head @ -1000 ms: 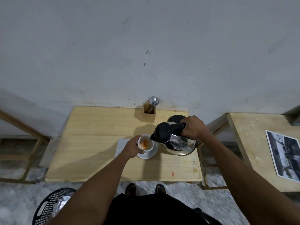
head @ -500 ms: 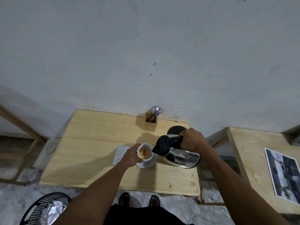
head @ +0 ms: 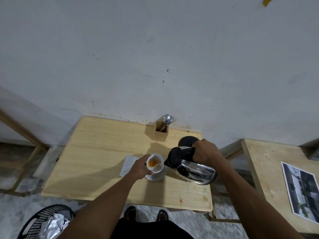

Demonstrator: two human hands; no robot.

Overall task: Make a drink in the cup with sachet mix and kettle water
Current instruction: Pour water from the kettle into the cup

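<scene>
A white cup (head: 158, 167) with orange powder inside stands on a white saucer (head: 159, 176) on the wooden table (head: 96, 152). My left hand (head: 140, 167) grips the cup's left side. My right hand (head: 205, 150) holds the black handle of a steel kettle (head: 193, 170), tilted steeply left with its spout at the cup's rim. A thin stream of water runs into the cup. The kettle's black base (head: 187, 140) sits behind my right hand.
A white napkin (head: 128, 164) lies under my left hand. A wooden holder with spoons (head: 161, 131) stands at the wall. A second table with a photo print (head: 300, 188) is on the right. A black basket with foil (head: 46, 223) sits on the floor.
The kettle has tipped further toward the cup and water now flows from its spout. My left hand stays on the cup.
</scene>
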